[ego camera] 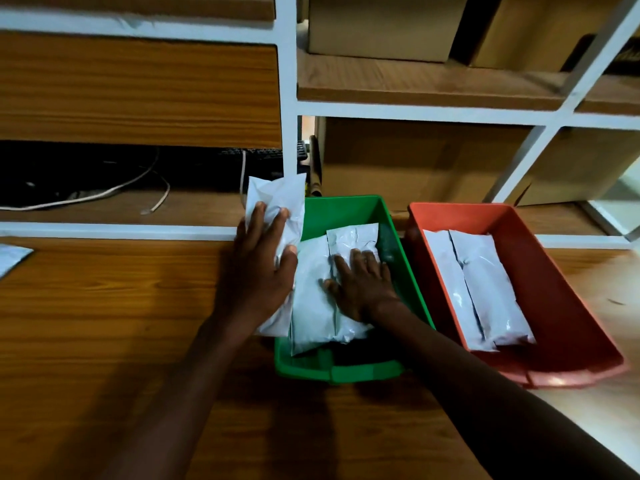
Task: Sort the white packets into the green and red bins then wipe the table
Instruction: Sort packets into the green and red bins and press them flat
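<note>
A green bin (349, 372) stands on the wooden table with a red bin (568, 362) to its right. My left hand (259, 268) grips a white packet (273, 199) held upright over the green bin's left rim. My right hand (360, 285) lies flat, fingers spread, on the white packets (315, 306) inside the green bin. Two white packets (485, 289) lie side by side in the red bin. Another white packet (12, 256) shows at the table's far left edge.
Behind the bins rises a white-framed shelf unit (289, 98) with wooden shelves and cardboard boxes (415, 161). A dark recess at the left holds loose cables (104, 194) and a keyboard. The wooden table (104, 323) spreads to the left and front.
</note>
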The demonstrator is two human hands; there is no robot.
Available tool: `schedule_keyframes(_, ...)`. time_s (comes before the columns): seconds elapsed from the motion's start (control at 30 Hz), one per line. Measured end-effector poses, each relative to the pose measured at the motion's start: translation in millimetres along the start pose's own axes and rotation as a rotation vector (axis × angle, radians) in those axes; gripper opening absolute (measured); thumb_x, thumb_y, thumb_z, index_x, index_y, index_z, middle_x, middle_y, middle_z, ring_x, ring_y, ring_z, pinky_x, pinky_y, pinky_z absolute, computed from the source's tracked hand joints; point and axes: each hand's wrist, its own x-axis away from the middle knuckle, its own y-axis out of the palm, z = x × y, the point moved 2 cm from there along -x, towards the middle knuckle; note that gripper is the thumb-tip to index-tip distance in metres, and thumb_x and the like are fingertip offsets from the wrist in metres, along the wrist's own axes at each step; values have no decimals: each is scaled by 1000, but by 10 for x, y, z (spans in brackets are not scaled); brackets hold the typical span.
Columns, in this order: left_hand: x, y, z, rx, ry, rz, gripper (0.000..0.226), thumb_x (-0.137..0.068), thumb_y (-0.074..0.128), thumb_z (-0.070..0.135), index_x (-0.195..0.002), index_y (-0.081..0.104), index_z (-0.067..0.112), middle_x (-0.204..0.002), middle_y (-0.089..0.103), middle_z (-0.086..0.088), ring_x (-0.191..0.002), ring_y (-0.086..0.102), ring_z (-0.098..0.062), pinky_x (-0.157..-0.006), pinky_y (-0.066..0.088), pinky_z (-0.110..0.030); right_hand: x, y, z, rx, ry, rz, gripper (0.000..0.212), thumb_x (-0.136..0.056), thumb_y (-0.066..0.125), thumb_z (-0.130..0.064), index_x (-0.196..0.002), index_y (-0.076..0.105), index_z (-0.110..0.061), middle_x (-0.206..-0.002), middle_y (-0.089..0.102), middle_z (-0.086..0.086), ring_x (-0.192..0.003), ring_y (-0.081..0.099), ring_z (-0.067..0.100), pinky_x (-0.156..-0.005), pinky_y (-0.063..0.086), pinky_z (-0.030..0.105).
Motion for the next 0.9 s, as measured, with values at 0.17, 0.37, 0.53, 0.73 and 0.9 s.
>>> schedule_keyframes(0.17, 73, 34, 94, 14, 14, 8, 61, -94, 37, 44, -154, 31, 33, -167, 10, 3, -154, 9, -24, -121, 25, -45, 200, -259, 8, -226, -76, 189, 65, -104, 28, -55, -159, 20, -22, -167, 15, 12, -155, 10, 30, -124, 13, 48)
schedule_keyframes(0.37, 165, 117, 280, 44, 92, 43, 60, -96, 35, 46, -154, 32, 30, -167, 12, 0, -154, 10, -21, -120, 24, -38, 653, -535, -117, -778, -246, 380, 56, -105, 37, -50, -154, 38, -23, -156, 44, -3, -143, 39, 7, -117, 30, 26)
schedule_keyframes(0.53, 223, 189, 491, 125, 65, 54, 56, -100, 27, 52, -153, 31, 35, -167, 7, 7, -153, 2, -11, -119, 14, -26, 841, -458, -203, -1179, -342, 234, 56, -101, 40, -52, -153, 37, -35, -154, 43, -19, -142, 37, -3, -119, 33, 35)
schedule_keyframes(0.73, 276, 238, 603, 536, -42, -26, 72, -90, 8, 78, -148, 33, 44, -164, 8, 22, -149, 9, 6, -122, 21, -30, 889, -404, -194, -1258, -340, 193, 58, -101, 53, -41, -154, 31, -40, -151, 45, -16, -130, 44, -15, -112, 41, 31)
schedule_keyframes(0.9, 338, 175, 709, 824, -108, -80, 102, -67, 9, 99, -145, 42, 42, -162, 18, 26, -141, 15, 20, -107, 20, -4, 852, -398, -161, -1345, -334, 186, 67, -96, 67, -28, -151, 31, -39, -134, 63, -12, -115, 67, 10, -96, 56, 39)
